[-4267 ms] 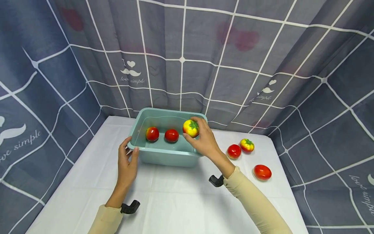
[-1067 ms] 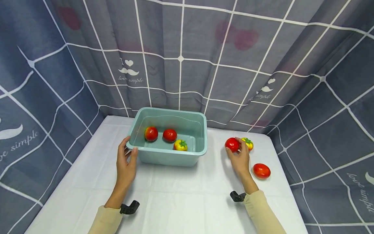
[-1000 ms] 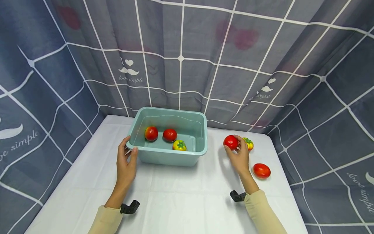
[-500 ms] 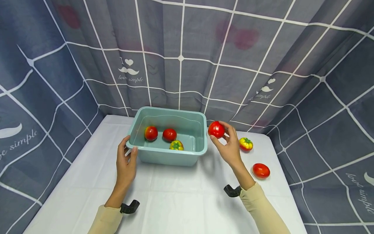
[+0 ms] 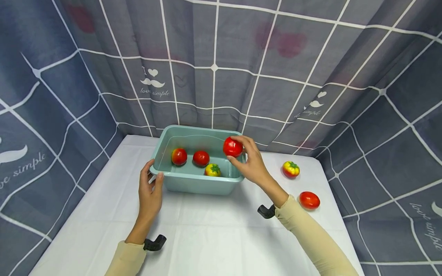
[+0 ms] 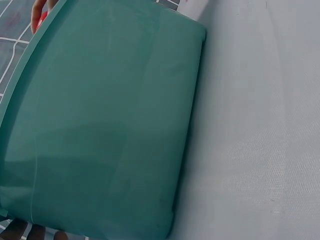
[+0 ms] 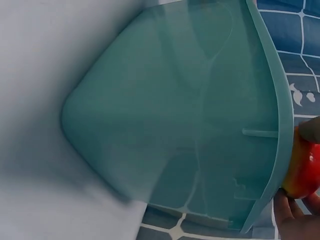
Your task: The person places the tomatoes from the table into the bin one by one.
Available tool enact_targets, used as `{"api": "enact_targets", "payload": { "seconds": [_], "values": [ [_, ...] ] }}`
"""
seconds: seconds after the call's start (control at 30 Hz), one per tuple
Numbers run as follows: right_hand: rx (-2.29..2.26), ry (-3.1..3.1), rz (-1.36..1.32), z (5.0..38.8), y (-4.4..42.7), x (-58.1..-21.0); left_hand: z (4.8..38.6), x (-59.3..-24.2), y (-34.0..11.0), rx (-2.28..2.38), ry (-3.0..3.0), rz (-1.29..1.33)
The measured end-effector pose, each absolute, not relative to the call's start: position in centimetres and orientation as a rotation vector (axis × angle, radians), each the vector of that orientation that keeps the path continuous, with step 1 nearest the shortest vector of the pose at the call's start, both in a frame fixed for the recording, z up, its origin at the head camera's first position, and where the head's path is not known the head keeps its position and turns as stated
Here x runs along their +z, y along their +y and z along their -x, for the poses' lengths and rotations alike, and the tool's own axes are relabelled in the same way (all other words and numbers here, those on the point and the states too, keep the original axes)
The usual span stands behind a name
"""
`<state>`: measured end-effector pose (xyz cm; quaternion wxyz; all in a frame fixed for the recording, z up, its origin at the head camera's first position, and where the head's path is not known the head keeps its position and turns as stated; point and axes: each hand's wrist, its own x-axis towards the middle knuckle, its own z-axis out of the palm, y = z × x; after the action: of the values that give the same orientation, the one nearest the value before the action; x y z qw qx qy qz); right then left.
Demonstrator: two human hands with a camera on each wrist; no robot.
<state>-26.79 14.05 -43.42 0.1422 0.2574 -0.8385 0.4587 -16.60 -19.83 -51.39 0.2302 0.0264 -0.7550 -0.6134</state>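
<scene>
A teal bin [image 5: 200, 184] stands at the back middle of the table. My left hand [image 5: 150, 195] grips its left front corner, thumb on the rim and fingers round the left side. My right hand [image 5: 251, 163] holds a red tomato [image 5: 233, 147] between thumb and fingers, over the right part of the bin. Inside lie two red fruits, one at the left [image 5: 179, 156] and one in the middle [image 5: 201, 158], and a yellow one with a green top [image 5: 212, 170] near the front wall. The right wrist view shows the held tomato [image 7: 304, 165] beyond the bin's rim.
To the right of the bin, a yellow-red fruit with a green top [image 5: 291, 169] and a red oval tomato [image 5: 309, 200] lie on the white tablecloth [image 5: 203, 230]. Grey-blue checked curtains [image 5: 193, 84] hang behind and at both sides.
My right hand has lifted the red tomato from beside the yellow-red fruit and moved left over the bin. The yellow fruit it held earlier lies inside. My left hand has stayed at the corner.
</scene>
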Motion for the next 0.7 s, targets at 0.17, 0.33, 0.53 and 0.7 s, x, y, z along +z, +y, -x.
{"api": "enact_targets", "payload": {
  "seconds": [0.17, 0.33, 0.53, 0.7],
  "values": [
    [1.306, -2.456, -0.797, 27.73, 13.41, -43.31, 16.68, -51.40, -19.77, -1.673, -2.091, -0.078],
    [1.300, -2.462, -0.806, 27.97, 13.20, -43.48, 16.76, -51.53, -19.62, -1.678, -2.083, -0.066],
    [1.330, -2.443, -0.801, 27.88, 13.25, -43.74, 16.73, -51.56, -19.67, -1.665, -2.087, -0.079],
    [1.401, -2.432, -0.765, 27.59, 13.67, -44.00, 16.60, -51.53, -19.81, -1.661, -2.089, -0.090]
  ]
}}
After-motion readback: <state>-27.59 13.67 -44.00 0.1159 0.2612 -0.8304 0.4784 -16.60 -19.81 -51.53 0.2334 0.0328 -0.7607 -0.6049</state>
